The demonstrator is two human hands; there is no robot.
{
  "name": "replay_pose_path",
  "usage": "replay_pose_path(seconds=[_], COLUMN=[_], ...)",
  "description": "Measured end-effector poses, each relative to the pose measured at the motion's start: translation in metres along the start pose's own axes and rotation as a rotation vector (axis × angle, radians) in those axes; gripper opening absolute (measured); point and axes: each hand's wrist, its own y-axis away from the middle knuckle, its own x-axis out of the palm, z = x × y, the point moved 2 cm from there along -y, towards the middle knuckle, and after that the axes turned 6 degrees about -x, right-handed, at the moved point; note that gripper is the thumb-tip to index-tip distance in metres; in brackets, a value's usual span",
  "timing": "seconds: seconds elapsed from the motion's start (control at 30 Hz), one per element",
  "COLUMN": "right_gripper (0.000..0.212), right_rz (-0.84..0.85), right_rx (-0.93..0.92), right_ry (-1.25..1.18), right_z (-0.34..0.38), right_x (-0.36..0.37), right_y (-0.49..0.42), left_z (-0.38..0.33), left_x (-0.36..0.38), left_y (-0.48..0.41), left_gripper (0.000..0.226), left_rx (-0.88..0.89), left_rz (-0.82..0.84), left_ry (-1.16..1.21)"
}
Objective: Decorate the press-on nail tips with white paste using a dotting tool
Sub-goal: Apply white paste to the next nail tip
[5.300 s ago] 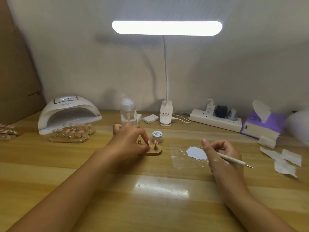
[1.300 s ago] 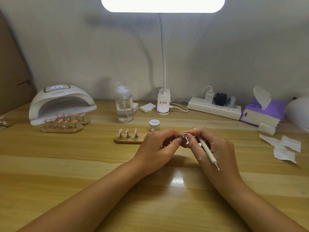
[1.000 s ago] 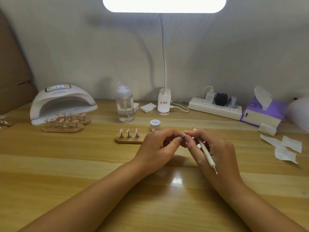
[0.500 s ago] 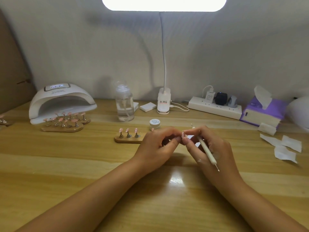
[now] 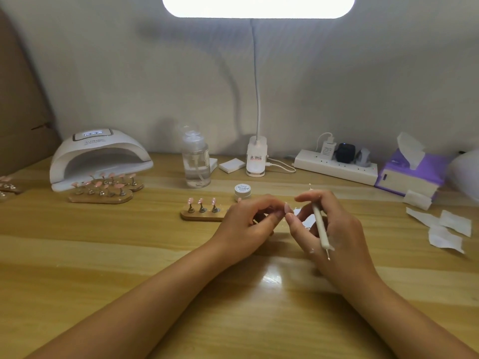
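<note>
Both hands are separating slightly since half a second ago. Left hand (image 5: 248, 224) fingers are pinching something small, likely a nail tip, right of the wooden holder (image 5: 202, 215); right hand (image 5: 334, 229) is gripping the dotting tool (image 5: 320, 229) parked between fingers, freeing fingertips for adjustment

Glossy wooden surface (image 5: 103, 255) under the hands; beside them, a wooden holder (image 5: 202, 216); matt paper scraps (image 5: 445, 229) right.

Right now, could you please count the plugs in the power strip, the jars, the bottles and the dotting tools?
Plugs: 3
Jars: 1
Bottles: 1
Dotting tools: 1
Total: 6
</note>
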Motion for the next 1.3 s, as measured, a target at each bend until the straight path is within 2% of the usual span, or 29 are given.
replay_pose_path(seconds=[0.2, 0.4, 0.77, 0.93, 1.03, 1.13, 1.3], right_gripper=[0.009, 0.003, 0.009, 0.005, 0.008, 0.020, 0.017], right_rz=[0.002, 0.018, -0.007, 0.036, -0.022, -0.155, -0.226], right_rx=[-0.004, -0.055, -0.065, -0.052, 0.015, 0.186, 0.441], right_ry=[0.032, 0.072, 0.039, 0.033, -0.043, -0.192, -0.215], right_z=[-0.001, -0.003, -0.005, -0.004, -0.005, -0.009, -0.021], right_x=[-0.002, -0.002, 0.000, 0.002, -0.001, -0.005, -0.006], right_y=[-0.001, 0.001, 0.000, 0.000, -0.001, -0.002, -0.004], left_z=[0.002, 0.000, -0.002, 0.001, 0.001, 0.002, 0.004], left_x=[0.000, 0.000, -0.001, 0.000, 0.000, -0.001, 0.000], left_y=[-0.001, 0.000, 0.001, -0.001, 0.000, -0.001, 0.000], left_gripper=[0.014, 0.013, 0.016, 0.012, 0.014, 0.012, 0.008], left_rx=[-0.001, 0.040, 0.033, 0.021, 0.015, -0.025, -0.104], left_rz=[0.003, 0.002, 0.012, -0.001, -0.022, -0.064, -0.027], left_ry=[0.004, 0.012, 0.009, -0.009, -0.019, -0.047, -0.058])
